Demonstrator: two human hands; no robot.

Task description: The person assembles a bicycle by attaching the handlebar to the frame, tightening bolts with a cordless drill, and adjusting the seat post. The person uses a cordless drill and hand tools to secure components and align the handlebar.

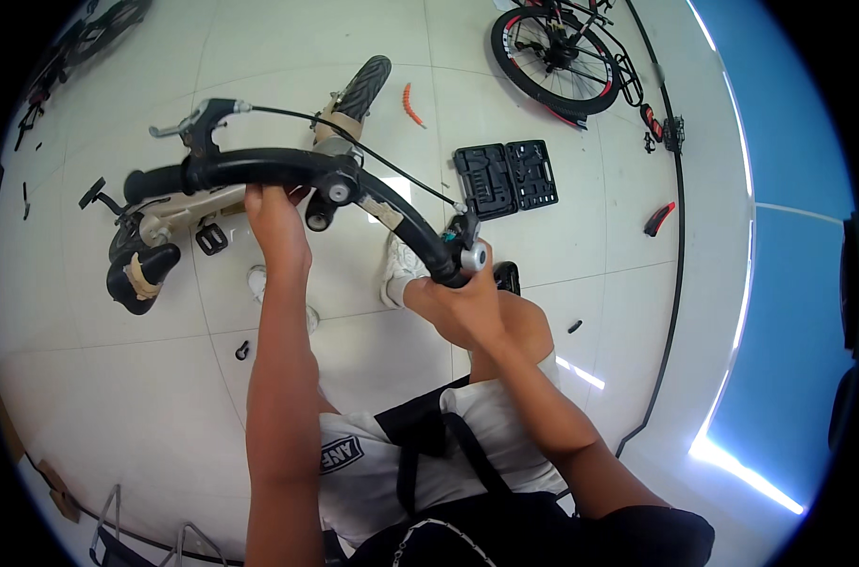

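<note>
A small bicycle with a beige frame [198,208] stands in front of me, its black handlebar [269,166] nearest the camera. My left hand [278,225] reaches beneath the bar and closes around the frame tube; the bar hides most of its fingers. Around the right end of the handlebar, by the brake clamp, my right hand [472,298] is closed. A silver brake lever [172,128] sticks out on the left side, and a black cable [373,151] arcs from it across to the right. The black saddle [144,281] has tan tape on it. Beyond the bar shows the front tyre [363,87].
An open black tool case [505,180] lies on the tiled floor, near an orange-red curved strip [410,106]. Another bicycle's wheel [560,59] is at the far right. A red-black part [659,219] and small black pieces lie about. A black cable [670,350] runs along the right.
</note>
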